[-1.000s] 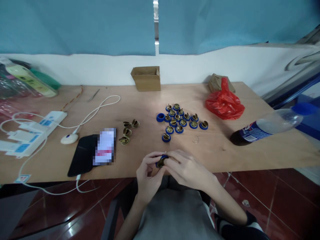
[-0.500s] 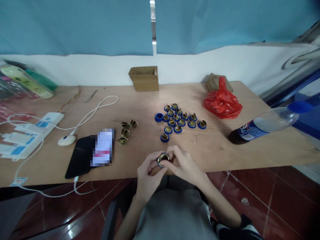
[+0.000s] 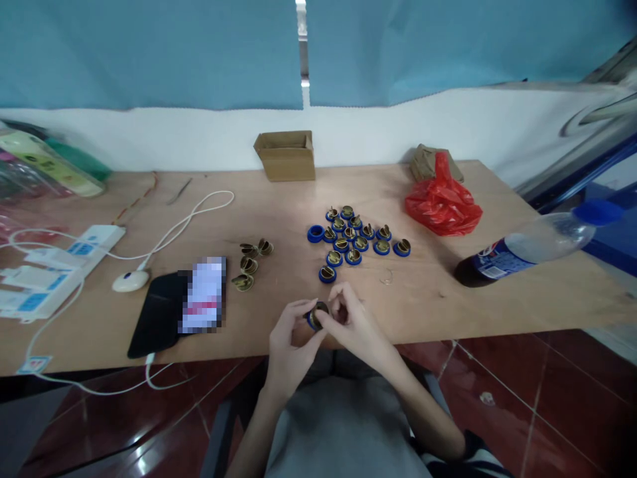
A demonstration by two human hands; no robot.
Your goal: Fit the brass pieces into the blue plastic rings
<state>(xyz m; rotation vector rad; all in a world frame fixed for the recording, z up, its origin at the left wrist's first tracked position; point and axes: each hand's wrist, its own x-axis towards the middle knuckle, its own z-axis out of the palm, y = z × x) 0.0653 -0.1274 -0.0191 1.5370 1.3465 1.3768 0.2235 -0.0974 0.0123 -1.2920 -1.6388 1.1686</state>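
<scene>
My left hand (image 3: pixel 291 342) is closed around the edge of a blue-rimmed round brass piece (image 3: pixel 312 320), held just above the front of the table. The thumb of my right hand (image 3: pixel 355 325) presses on the brass face, its other fingers curled at the far right side; they partly hide the piece. Behind my hands lies a group of similar brass pieces in blue rings (image 3: pixel 350 234), with tilted flaps or discs standing in them. One blue ring (image 3: pixel 315 234) at the group's left has a dark middle. To the left, several brass pieces without blue rings (image 3: pixel 249 265) lie close together.
Two phones (image 3: pixel 202 295) and a white power strip (image 3: pixel 64 272) with cables lie left. A cardboard box (image 3: pixel 286 157) stands at the back. At right are a red plastic bag (image 3: pixel 442 202), a tilted cola bottle (image 3: pixel 527 245) and a thin wire loop (image 3: pixel 386 276).
Both hands have shifted slightly left with the piece, which is now turned more on its side. My right fingers have moved a little away from its far rim.
</scene>
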